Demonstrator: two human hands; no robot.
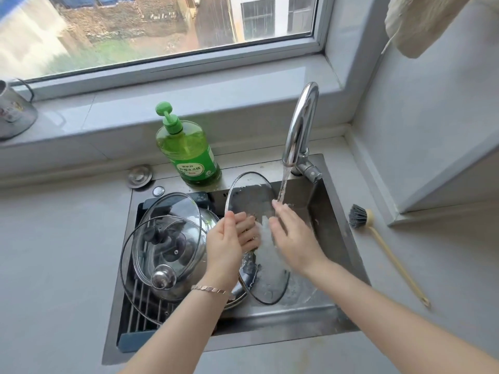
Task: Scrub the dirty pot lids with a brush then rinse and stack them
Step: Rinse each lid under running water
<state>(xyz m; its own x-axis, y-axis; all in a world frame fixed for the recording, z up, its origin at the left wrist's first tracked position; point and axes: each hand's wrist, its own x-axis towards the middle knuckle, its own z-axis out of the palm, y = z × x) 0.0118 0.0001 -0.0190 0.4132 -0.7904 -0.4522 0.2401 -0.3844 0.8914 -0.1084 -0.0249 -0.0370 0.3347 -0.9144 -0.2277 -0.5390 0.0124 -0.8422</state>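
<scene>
Left hand [224,244], glass lid [248,198] (wet, tilted)

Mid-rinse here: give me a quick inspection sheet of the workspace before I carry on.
Surface: grey counter round steel sink; tap running.
Job's things: glass lid tilted under the stream; stacked lids on the left rack; brush lying on counter right of sink.
Clutter: green soap bottle, round metal cap at sink's back edge.
Hands: left hand pinches the lid's rim; right hand flat on its glass.
Cables: none certain; thin dark loop by the mug.
Surroundings: window behind, cloth hanging upper right.
</scene>
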